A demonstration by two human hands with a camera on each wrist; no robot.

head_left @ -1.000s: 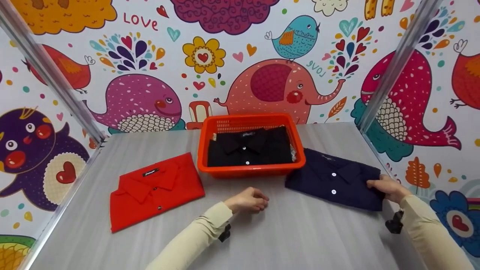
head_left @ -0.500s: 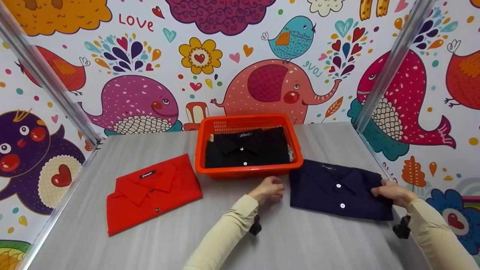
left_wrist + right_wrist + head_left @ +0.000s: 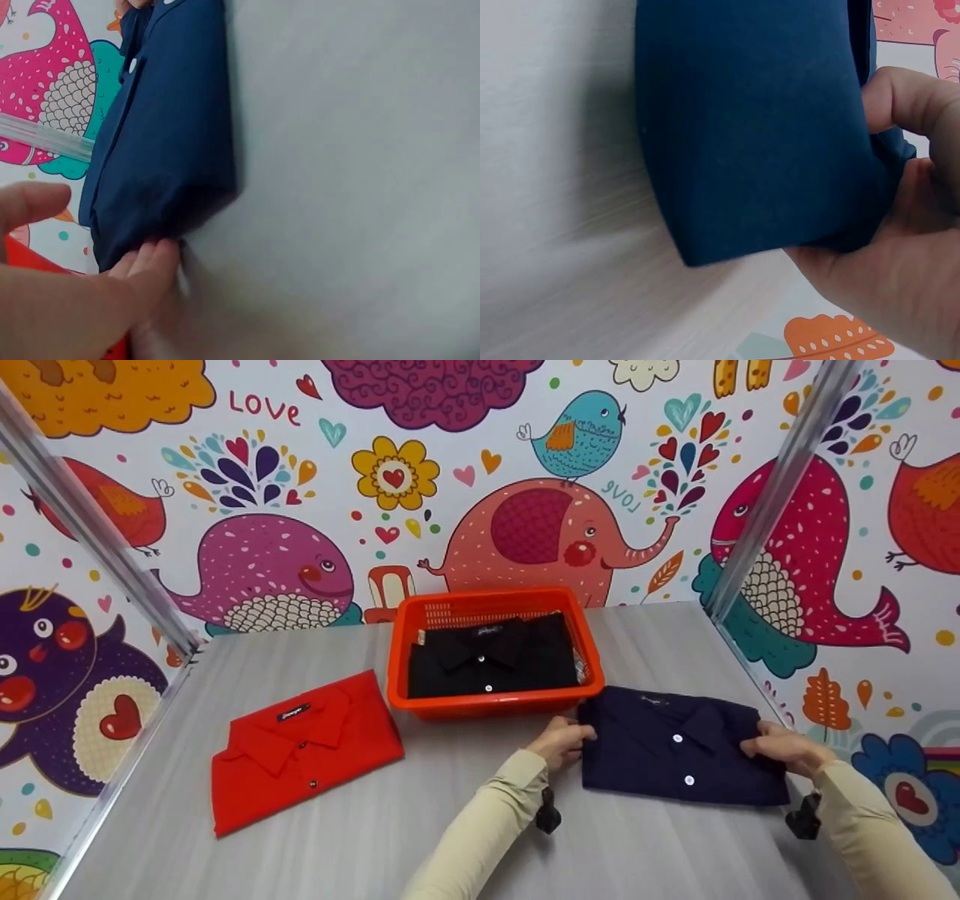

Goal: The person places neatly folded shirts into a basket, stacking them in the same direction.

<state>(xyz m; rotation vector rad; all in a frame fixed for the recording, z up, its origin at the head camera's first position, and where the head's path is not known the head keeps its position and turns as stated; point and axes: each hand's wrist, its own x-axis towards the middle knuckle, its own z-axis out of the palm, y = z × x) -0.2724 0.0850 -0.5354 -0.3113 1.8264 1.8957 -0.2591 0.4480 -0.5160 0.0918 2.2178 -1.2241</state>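
Observation:
A folded navy shirt [image 3: 667, 746] with a collar and white buttons lies at the right of the table. My right hand [image 3: 787, 746] grips its right edge, thumb on top and the other fingers under the cloth; in the right wrist view the near corner of the shirt [image 3: 742, 150] is off the table. At the opposite edge is my left hand [image 3: 562, 741]. In the left wrist view, the fingertips [image 3: 156, 255] touch the shirt's lower edge, while the thumb stands apart from the cloth.
An orange basket [image 3: 495, 705] at the back middle holds a folded black shirt [image 3: 450, 667]. A folded red shirt [image 3: 315, 750] lies on the left of the grey table [image 3: 420, 825]. Patterned walls [image 3: 300, 472] enclose the back and sides.
My left hand has moved right to the navy shirt's left edge. The navy shirt has shifted slightly right and towards me, turning straighter, with my right hand holding it throughout.

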